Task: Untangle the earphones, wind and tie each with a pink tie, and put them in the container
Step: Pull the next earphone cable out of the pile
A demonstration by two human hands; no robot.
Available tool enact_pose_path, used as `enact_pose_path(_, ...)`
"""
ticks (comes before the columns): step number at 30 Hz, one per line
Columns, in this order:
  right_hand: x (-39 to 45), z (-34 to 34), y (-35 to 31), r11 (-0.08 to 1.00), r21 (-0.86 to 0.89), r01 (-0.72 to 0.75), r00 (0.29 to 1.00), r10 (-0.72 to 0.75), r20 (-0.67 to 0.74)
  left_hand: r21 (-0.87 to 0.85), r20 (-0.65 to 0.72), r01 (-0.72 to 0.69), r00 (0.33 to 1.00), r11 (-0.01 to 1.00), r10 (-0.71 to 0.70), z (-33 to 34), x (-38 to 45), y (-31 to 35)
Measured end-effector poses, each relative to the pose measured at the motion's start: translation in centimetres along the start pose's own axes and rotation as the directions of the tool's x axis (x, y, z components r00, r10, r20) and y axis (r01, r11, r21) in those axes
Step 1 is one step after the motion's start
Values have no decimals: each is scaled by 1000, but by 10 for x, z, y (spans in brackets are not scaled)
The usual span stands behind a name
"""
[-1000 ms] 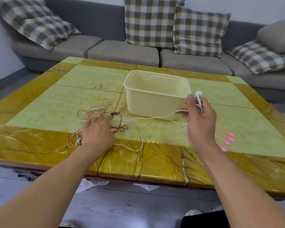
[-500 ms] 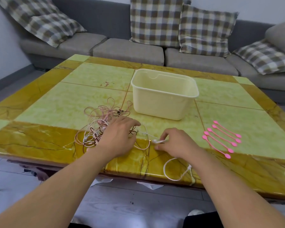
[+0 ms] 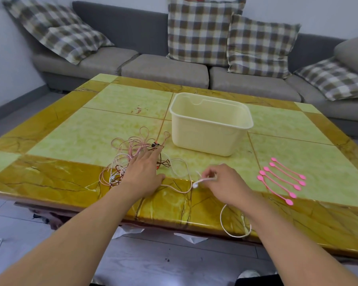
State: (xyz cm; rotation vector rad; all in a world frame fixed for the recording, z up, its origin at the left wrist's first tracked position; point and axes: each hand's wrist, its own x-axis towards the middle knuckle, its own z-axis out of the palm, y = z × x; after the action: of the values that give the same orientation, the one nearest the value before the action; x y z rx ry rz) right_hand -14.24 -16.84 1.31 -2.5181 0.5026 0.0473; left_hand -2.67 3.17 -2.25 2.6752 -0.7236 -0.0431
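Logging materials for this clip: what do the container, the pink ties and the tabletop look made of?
Container: cream plastic by its look, thin rolled rim, slightly translucent walls. Pink ties: probably soft silicone or rubber, matte, with thin stems and rounded ends. Table: glossy marble-patterned slab, veined and reflective; real stone or printed glaze cannot be told.

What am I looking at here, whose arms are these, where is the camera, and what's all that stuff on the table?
There is no machine here: a person wears a camera on the head, looking forward and down, so you see their own two arms. The left hand rests flat on a tangled pile of earphones in pink, white and dark cords. The right hand pinches a white earphone, whose cable loops off the near edge of the table. Behind the hands stands a cream plastic container, with nothing visible inside. To the right lie five pink ties, side by side. A grey sofa with checked cushions sits beyond.
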Motion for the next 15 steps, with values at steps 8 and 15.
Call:
enact_pose_path(8,-10,-39,-25,-76,997,-20,1000,6,21,4,-2,-12,1000,1000,12,1,5,-9)
enact_pose_path(15,-14,-37,9,995,-56,-86,994,90,69,65,-73,69,995,995,-65,-5,5,-19)
